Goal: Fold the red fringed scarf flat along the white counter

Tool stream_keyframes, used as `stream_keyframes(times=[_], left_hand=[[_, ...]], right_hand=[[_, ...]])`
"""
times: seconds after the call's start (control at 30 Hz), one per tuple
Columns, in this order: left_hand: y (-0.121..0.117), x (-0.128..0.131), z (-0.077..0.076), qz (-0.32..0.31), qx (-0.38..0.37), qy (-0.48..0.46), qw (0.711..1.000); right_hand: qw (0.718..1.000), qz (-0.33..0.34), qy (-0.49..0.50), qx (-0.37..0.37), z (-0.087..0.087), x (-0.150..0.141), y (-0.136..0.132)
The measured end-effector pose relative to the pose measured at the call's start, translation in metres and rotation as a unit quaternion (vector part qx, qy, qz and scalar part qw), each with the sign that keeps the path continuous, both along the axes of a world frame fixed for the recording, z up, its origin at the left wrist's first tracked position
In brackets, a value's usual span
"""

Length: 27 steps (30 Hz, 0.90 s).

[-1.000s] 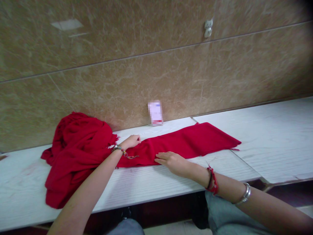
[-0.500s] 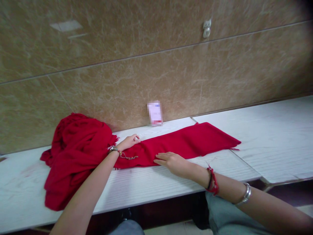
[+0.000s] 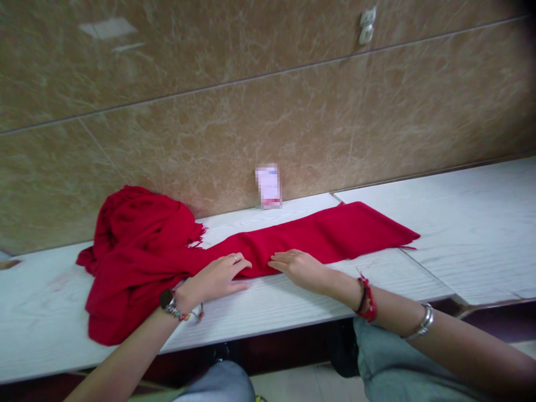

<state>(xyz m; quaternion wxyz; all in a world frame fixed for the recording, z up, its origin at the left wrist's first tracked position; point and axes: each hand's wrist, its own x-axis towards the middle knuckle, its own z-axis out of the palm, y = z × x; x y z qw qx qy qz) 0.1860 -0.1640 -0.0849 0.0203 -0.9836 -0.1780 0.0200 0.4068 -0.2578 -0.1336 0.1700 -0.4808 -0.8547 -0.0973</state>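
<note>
A red fringed scarf lies along the bench, folded into a long flat strip on the right and heaped in loose folds on the left. My left hand rests at the strip's near edge beside the heap, its fingers on the cloth and its thumb apart, toward the white board. Further right, my right hand lies with fingers stretched flat over the same near edge. Neither hand shows a grip on the fabric. The right thumb is hidden.
The white wood-grain bench meets a brown marbled tile wall. A small blurred card or packet leans against the wall behind the scarf. Higher up is a small white wall hook. My knees are below the bench's front edge.
My left hand has moved from the strip's far edge to its near edge, and its fingers have spread. The right hand stays at about the same place on the scarf. The view has shifted slightly.
</note>
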Motion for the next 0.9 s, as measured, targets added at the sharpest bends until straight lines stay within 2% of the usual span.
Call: stream_keyframes(times=[0.13,0.23,0.43,0.57,0.77,0.9], left_hand=[[-0.002,-0.007,-0.010,0.013,0.127,0.032,0.991],[-0.001,-0.010,-0.012,0.023,0.169,0.029,0.985],[-0.015,-0.011,-0.009,0.008,0.162,-0.003,0.987],[-0.017,-0.013,-0.010,0.013,0.149,-0.012,0.989],[-0.019,-0.017,-0.012,-0.003,0.126,0.029,0.992],[-0.018,-0.018,-0.010,-0.022,0.134,0.038,0.990]], right_hand=[[1.000,0.004,-0.002,-0.007,0.005,0.002,-0.002],[1.000,0.022,-0.018,-0.013,0.006,0.004,-0.004],[1.000,0.010,0.022,0.004,0.000,0.003,-0.002],[0.999,0.027,0.026,0.020,-0.001,0.002,0.000],[0.997,0.062,0.003,-0.054,0.001,0.003,-0.001],[0.992,0.050,0.003,-0.115,0.004,0.003,-0.003]])
